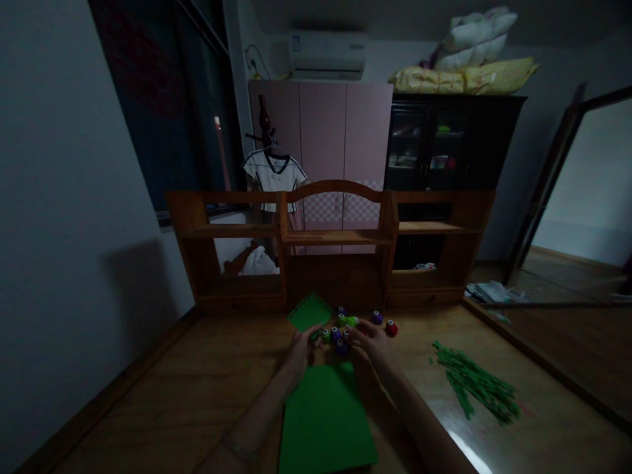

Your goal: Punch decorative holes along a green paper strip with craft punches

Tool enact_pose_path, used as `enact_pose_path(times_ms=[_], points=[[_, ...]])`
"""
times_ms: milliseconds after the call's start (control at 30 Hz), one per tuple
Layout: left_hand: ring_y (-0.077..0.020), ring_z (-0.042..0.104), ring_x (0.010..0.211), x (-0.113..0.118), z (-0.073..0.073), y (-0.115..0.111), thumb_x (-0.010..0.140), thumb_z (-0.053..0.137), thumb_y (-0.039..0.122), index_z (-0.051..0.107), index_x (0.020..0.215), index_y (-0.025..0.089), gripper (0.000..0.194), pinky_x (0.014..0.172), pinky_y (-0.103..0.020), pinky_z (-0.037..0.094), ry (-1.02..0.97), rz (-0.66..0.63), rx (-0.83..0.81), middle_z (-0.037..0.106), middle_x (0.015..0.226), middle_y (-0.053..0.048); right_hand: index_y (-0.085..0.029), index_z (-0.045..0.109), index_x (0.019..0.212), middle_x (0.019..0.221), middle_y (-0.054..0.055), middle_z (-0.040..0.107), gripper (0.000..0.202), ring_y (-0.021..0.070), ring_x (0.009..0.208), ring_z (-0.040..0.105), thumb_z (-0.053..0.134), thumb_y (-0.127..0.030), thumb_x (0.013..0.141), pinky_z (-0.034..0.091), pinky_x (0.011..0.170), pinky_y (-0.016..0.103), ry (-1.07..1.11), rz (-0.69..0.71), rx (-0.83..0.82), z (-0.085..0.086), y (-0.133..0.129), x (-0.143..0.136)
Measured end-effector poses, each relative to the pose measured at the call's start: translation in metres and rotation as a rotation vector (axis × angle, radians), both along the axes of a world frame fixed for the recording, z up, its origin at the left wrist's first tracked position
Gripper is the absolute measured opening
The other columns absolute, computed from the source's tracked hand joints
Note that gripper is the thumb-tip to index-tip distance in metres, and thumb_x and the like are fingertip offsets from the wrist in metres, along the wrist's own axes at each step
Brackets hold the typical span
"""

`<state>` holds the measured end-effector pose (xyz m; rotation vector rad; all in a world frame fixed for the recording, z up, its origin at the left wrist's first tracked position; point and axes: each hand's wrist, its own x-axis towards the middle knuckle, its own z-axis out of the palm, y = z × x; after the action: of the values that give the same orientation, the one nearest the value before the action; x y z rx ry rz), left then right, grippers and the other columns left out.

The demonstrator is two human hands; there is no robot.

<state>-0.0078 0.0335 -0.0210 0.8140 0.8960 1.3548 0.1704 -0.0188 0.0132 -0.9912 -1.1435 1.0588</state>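
Head view. Dim room; wooden desk point(217, 368), both forearms reaching in over it. Small round pieces point(336, 334) with pale tops, purple, green and red, stand grouped near the desk's middle, between the two hands. The left hand point(300, 349) is at the group's left side, fingers curled, thumb forward near a green piece point(326, 336); whether it pinches anything cannot be told. The right hand point(375, 339) is on the other side, fingers bent, thumb and forefinger reaching inward. Its forefinger lies close to a light green piece point(351, 321) that is tipped over; cannot tell whether the fingertips grip it. A purple piece point(376, 317) and a red piece point(392, 328) stand a little apart, just beyond the right hand.

Green sheet point(326, 421) lies flat between the forearms, nearest the person. A smaller green sheet point(310, 312) with a notched edge lies behind the left hand. Heap of thin green strips point(478, 385) to the right, well apart from the hands. Wooden shelf unit point(338, 238) along the desk's far edge; pink wardrobe point(323, 131) behind it.
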Motion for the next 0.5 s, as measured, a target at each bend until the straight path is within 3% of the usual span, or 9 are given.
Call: enact_pose_path(times_ms=[133,267,500], points=[[-0.0091,0.054,0.050,-0.001,0.008,-0.008,0.054,0.078,0.036,0.064,0.068,0.012,0.031,0.050,-0.021,0.041,0.058,-0.009,0.098,0.063,0.063,-0.001,-0.020,0.069,0.089,0.091,0.008,0.070,0.034,0.0227,0.081,0.066,0.070,-0.046,0.067,0.052,0.072,0.033,-0.061,0.028,0.033,0.001,-0.002,-0.002],[-0.0081,0.049,0.043,-0.001,0.019,-0.015,0.054,0.078,0.043,0.064,0.063,0.010,0.037,0.046,-0.021,0.037,0.154,-0.051,0.096,0.059,0.054,-0.002,-0.019,0.068,0.092,0.090,0.008,0.070,0.038,0.0238,0.081,0.066,0.072,-0.044,0.064,0.052,0.069,0.032,-0.053,0.042,0.031,-0.001,-0.002,-0.007],[-0.0126,0.057,0.051,0.006,0.028,-0.023,0.052,0.077,0.051,0.068,0.075,0.011,0.048,0.046,-0.022,0.041,0.233,-0.029,0.144,0.068,0.070,-0.007,-0.018,0.065,0.094,0.087,0.008,0.071,0.039,0.0228,0.077,0.067,0.074,-0.037,0.061,0.053,0.067,0.033,-0.056,0.043,0.024,-0.005,0.000,-0.008]])
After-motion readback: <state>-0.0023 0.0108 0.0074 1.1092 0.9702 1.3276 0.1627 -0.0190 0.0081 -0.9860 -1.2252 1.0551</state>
